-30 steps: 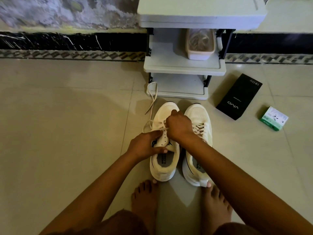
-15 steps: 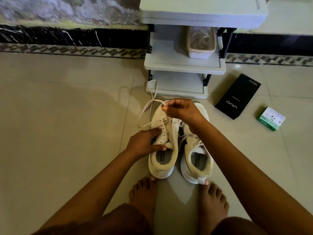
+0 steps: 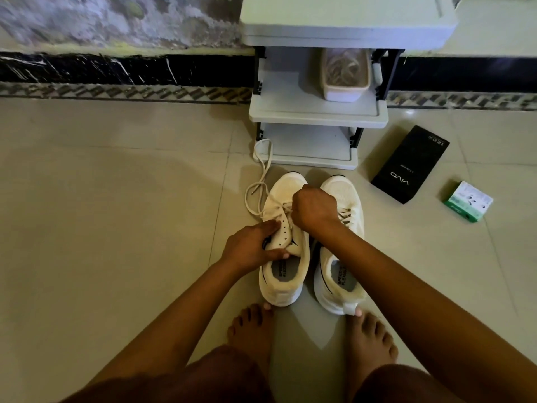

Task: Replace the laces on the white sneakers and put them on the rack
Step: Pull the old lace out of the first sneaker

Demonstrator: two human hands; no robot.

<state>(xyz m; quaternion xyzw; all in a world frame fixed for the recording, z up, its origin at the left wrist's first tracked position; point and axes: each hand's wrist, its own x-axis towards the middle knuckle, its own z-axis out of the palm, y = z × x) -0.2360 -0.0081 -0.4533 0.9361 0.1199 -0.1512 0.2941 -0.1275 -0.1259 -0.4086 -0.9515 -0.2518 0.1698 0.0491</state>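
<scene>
Two white sneakers [image 3: 311, 239] at frame centre just below the rack [image 3: 316, 112], bare floor [image 3: 116, 228] wide at left, left hand [image 3: 250, 247] fingers pinching the left sneaker's eyelet flap, right hand [image 3: 313, 209], lower than half a second ago, curled fingers gripping the lace [image 3: 261, 184]

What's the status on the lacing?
Left hand grips left sneaker at the eyelets. Right hand pinches lace over it. Right sneaker laced. Rack path unobstructed.

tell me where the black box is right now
In the head view the black box lies flat on the floor, right of the rack and the sneakers, with the small green box further right.
</scene>
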